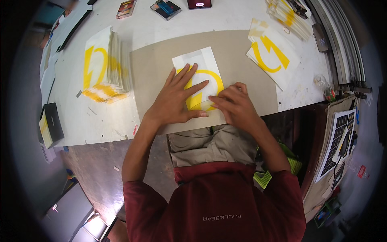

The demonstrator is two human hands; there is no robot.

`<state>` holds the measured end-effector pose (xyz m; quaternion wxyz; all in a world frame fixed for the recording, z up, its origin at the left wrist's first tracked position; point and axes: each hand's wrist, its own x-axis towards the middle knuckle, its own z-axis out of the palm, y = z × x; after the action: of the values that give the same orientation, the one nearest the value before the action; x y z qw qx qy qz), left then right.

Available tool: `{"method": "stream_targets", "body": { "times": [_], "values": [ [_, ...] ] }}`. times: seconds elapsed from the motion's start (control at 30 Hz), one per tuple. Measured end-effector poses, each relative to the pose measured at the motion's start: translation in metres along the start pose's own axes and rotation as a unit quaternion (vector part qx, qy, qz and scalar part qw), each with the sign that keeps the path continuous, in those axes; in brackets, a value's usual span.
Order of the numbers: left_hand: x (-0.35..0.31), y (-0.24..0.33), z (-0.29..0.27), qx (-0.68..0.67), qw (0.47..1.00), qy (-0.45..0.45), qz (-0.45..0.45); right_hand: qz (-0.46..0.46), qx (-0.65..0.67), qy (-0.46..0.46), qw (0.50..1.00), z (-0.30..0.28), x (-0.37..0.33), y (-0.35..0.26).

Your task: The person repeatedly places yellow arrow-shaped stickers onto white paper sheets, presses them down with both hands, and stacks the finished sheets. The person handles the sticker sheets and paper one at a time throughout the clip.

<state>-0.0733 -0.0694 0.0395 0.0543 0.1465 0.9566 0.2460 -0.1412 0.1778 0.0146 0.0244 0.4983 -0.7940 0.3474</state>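
Observation:
A flat white paper bag (pixel 201 60) with a yellow printed shape lies on a grey-brown board (pixel 151 64) in front of me. My left hand (pixel 176 94) rests flat across its left side, fingers spread, thumb along the near edge. At the near right corner my right hand (pixel 233 101) is closed, its thumb and forefinger pinched together on the paper. The near edge there looks folded over. To the left stands a thick stack of matching bags (pixel 115 64). Several more printed bags (pixel 268 56) lie loosely overlapped to the right of the board.
Another bundle of bags (pixel 288 18) sits at the far right, beside a dark clip. Along the far edge are a small red box (pixel 126 9), a dark case (pixel 165 10) and a phone (pixel 199 3). A black box (pixel 53 123) stands at the table's left corner.

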Motion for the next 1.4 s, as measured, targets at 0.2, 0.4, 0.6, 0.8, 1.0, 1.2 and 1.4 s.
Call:
{"method": "stream_targets", "body": {
  "times": [0.2, 0.4, 0.6, 0.8, 1.0, 1.2, 1.4],
  "values": [
    [-0.005, 0.003, 0.016, 0.039, 0.997, 0.059, -0.031, 0.115, -0.105, 0.097, 0.983, -0.039, -0.045, 0.030],
    [-0.006, 0.007, 0.017, 0.066, 0.992, 0.085, -0.065, 0.248, -0.075, 0.213, 0.942, -0.002, -0.069, -0.034],
    [-0.005, 0.005, 0.016, 0.056, 0.993, 0.088, -0.059, 0.178, 0.002, 0.152, 0.972, 0.051, -0.067, -0.096],
    [-0.009, 0.002, 0.019, 0.061, 0.992, 0.095, -0.057, 0.257, -0.111, 0.192, 0.941, 0.007, -0.068, -0.031],
    [-0.016, 0.027, 0.043, 0.019, 0.981, 0.181, -0.073, 0.221, -0.172, 0.283, 0.917, -0.022, -0.053, -0.015],
    [-0.024, 0.060, 0.065, -0.102, 0.965, 0.230, -0.079, 0.457, 0.230, 0.184, 0.839, -0.001, -0.050, -0.041],
    [-0.058, 0.092, 0.048, -0.135, 0.974, 0.180, -0.003, 0.442, 0.464, 0.111, 0.760, -0.003, -0.034, -0.031]
  ]
}}
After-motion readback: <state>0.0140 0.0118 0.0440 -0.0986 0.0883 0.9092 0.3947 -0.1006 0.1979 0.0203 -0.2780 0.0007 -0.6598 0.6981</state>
